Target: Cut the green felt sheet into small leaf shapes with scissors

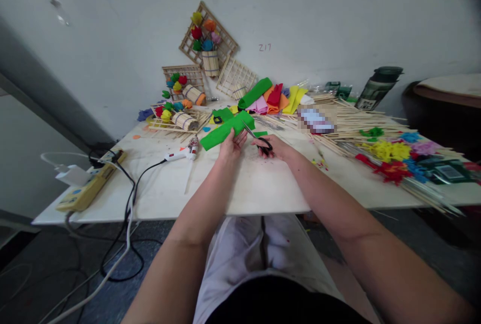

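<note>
Running nearer than the glue gun is the table's front edge; bare top between that edge and the gun, continuing to the gun's right. Power strip sits left of and nearer than the gun, cables over the front edge, so that side's tight. Well right of the gun, flower pile and wooden sticks crowd the top.

Right of the gun: left hand grasping the green strip. Farther right: right hand gripping the scissors by the handles. Strip lies just right of and beyond the gun, long axis diagonal: near end toward the gun, other end away and right. Blades point away-left at that far end; can't tell if they're biting.

Beyond the gun: stick pot on its side, flowers off its left end. Second stick pot behind, tipped too. Farthest: third stick pot, upright on a lattice frame, flowers above it. Bottle far right of the gun, tilted; contents unclear.
</note>
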Demonstrator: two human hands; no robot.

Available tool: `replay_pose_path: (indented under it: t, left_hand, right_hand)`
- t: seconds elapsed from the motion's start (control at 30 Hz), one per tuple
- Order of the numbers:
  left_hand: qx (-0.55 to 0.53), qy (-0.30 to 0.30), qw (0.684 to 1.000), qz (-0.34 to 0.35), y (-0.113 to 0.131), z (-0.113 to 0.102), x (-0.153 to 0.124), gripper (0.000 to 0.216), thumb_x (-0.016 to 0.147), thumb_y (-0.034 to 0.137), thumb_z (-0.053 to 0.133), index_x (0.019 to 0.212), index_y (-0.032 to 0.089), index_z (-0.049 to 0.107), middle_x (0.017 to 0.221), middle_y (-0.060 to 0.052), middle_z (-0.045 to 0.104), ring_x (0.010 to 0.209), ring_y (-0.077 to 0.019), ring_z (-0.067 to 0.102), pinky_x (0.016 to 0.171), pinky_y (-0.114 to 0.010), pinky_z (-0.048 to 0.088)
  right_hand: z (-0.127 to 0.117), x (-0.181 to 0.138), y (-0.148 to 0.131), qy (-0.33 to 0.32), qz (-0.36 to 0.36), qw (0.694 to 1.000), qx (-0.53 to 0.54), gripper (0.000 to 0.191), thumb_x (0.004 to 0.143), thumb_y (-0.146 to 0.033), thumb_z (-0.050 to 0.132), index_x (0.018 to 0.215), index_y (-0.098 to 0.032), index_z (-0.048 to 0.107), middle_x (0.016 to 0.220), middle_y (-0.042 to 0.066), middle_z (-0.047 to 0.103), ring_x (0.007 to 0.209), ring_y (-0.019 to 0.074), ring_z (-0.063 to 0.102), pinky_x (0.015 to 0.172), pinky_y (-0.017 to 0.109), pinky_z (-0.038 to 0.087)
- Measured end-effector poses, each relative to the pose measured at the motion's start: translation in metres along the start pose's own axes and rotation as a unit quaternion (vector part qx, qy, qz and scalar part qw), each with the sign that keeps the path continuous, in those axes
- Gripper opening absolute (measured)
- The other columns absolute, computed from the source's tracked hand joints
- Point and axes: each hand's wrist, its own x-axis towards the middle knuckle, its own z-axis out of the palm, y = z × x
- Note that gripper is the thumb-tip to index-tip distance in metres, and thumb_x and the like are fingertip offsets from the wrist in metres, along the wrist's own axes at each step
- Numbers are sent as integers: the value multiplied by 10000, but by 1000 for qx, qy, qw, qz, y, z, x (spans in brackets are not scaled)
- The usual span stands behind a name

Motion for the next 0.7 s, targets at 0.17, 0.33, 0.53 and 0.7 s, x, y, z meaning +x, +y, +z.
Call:
replay_pose_path:
  t: [0.17, 0.33, 0.53, 0.7]
  left_hand:
    - [3, 0, 1000, -2, -2, 1, -1, 272, 942, 258, 526, 1167, 139, 619, 1109, -152, 717, 992, -198, 705, 831, -295, 552]
    - [6, 7, 1000, -6, -3, 3, -3, 259, 941, 245, 527, 1160, 141, 618, 1095, -151, 721, 973, -195, 711, 829, -286, 551]
    - [12, 10, 1000, -9, -4, 5, -6, 241, 935, 232, 537, 1137, 129, 618, 1103, -165, 714, 981, -201, 709, 838, -288, 547]
    - [17, 6, 1000, -6, -4, 6, -6, 221, 937, 224, 532, 1114, 124, 619, 1092, -162, 716, 975, -198, 710, 819, -275, 552]
  right_hand:
    - [1, 1, 1, 7, -8, 1000, -9, 262, 803, -395, 672, 783, -139, 622, 513, -10, 610, 349, 68, 501, 275, 159, 248]
    - [3, 1, 0, 16, -10, 1000, -20, 270, 812, -401, 653, 729, -149, 600, 519, -10, 603, 348, 62, 494, 277, 157, 250]
    - [3, -1, -1, 21, -11, 1000, -16, 279, 802, -422, 668, 771, -149, 621, 518, -9, 601, 356, 70, 497, 280, 163, 259]
    - [4, 0, -1, 28, -9, 1000, -5, 295, 787, -429, 686, 757, -145, 614, 509, -17, 587, 343, 64, 480, 282, 166, 247]
